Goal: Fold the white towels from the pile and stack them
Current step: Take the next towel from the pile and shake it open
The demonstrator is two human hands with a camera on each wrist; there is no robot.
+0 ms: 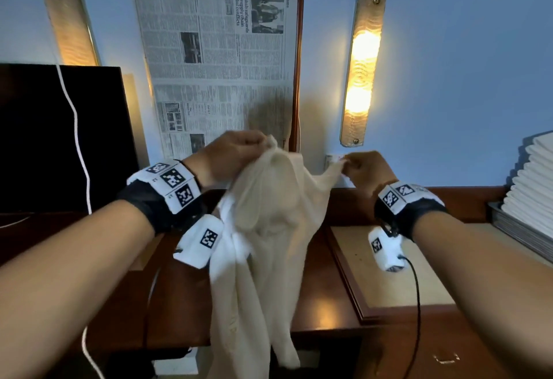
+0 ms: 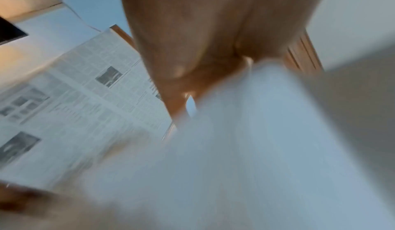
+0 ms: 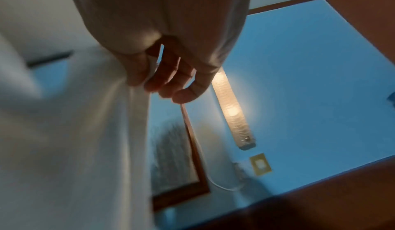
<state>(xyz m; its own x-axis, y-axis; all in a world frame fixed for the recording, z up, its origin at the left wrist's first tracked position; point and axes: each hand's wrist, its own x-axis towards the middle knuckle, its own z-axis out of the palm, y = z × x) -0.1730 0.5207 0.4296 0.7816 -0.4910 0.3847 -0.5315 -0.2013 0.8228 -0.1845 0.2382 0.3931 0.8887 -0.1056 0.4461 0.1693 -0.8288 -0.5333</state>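
Both forearms up front. Towel (image 1: 269,229) hanging mid-air over desk (image 1: 326,298), top edge pinched: left hand (image 1: 230,154) at 11 o'clock corner, right hand (image 1: 366,170) at 2 o'clock corner. Stack of folded towels (image 1: 532,181) at 3 o'clock. Newspaper (image 1: 215,58) at 12 o'clock.

White towel (image 1: 269,229): soft matt cloth, loosely creased | desk (image 1: 323,298): glossy dark polished wood | newspaper (image 1: 215,58): thin matt printed paper | wall lamp (image 1: 360,70): rippled translucent glass | wrist bands (image 1: 175,184): matt fabric
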